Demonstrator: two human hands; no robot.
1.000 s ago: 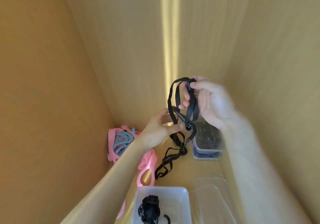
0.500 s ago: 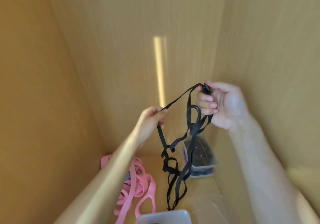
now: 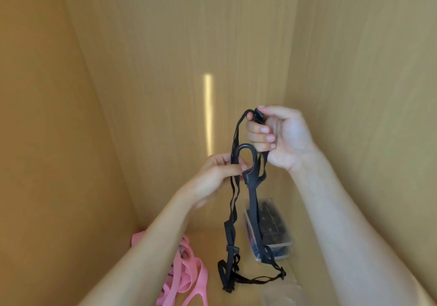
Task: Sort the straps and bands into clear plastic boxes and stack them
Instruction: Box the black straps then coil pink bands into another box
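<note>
Warm dim light, soft blur

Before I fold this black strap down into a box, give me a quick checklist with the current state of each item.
1. Strap's top end held: ok. The right hand grips the black strap at its upper loop.
2. Middle controlled: ok. The left hand pinches it near the curved loop.
3. Tail free of tangles: not ok. The lower end hangs in several loops with buckles.
4. Clear of the pink bands: ok. They lie apart, lower left.
5. Far clear box: not ok as a target. It already looks full of dark items.
6. Empty box within reach: cannot tell. Only a faint clear edge shows at the bottom.
</note>
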